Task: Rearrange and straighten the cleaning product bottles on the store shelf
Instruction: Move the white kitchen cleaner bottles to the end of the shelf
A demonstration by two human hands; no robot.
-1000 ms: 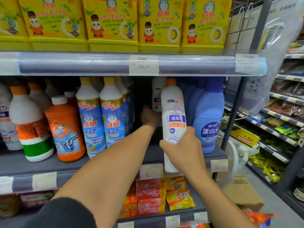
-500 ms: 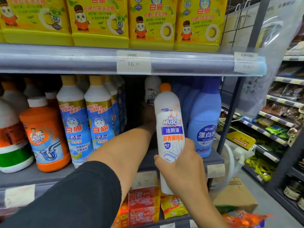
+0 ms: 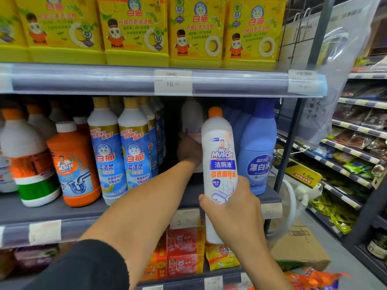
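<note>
My right hand (image 3: 234, 214) grips a white Mr Muscle bottle (image 3: 219, 155) with an orange cap, upright in front of the middle shelf (image 3: 62, 210). My left hand (image 3: 188, 148) reaches deep into the dark gap on that shelf and touches or holds a second white bottle (image 3: 191, 116) at the back; its fingers are hidden in shadow. Left of the gap stand two white-and-blue cat-label bottles (image 3: 119, 151). A blue bleach bottle (image 3: 258, 149) stands right of the gap.
An orange drain-cleaner bottle (image 3: 73, 162) and white orange-capped bottles (image 3: 23, 151) fill the shelf's left. Yellow detergent tubs (image 3: 134, 30) sit on the shelf above. Red and yellow packets (image 3: 184, 254) lie below. A cardboard box (image 3: 299, 245) sits on the aisle floor, right.
The view has moved closer and slightly left. My right hand has turned the Mr Muscle bottle so its label faces me. My left hand stays deep in the gap.
</note>
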